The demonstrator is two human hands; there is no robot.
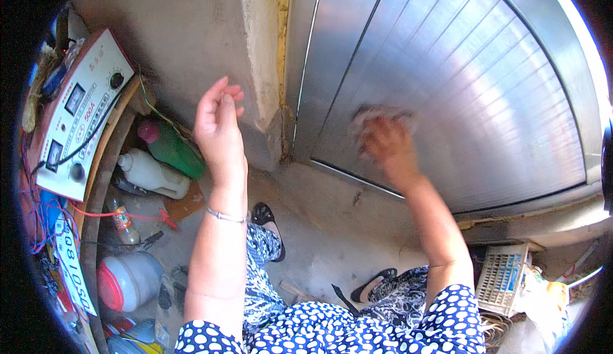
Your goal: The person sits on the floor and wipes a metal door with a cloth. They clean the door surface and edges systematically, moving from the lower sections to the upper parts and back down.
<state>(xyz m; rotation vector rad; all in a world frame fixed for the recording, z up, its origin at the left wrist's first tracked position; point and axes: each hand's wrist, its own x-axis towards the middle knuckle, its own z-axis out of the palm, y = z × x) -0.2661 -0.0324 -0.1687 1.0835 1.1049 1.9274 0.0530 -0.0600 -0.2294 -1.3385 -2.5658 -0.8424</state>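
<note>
My right hand [391, 144] presses a light, crumpled cloth [367, 119] against the lower part of a shiny ribbed metal door [485, 98]. Motion blurs the fingers and the cloth, whose dark edge shows above the knuckles. In front of the plastered wall, my left hand [218, 114] is raised with fingers loosely bent and partly apart. Nothing shows in it, and it touches neither the wall nor the door. A thin bracelet [226, 216] circles the left wrist.
At left, a white charger box [86, 114] with dials sits on a curved wooden shelf [102, 156]. Below lie a green bottle [167, 146], a white bottle [153, 174] and a red-lidded jar [131, 280]. A plastic basket [501, 277] stands at lower right. The plastered wall's corner [258, 54] adjoins the door frame.
</note>
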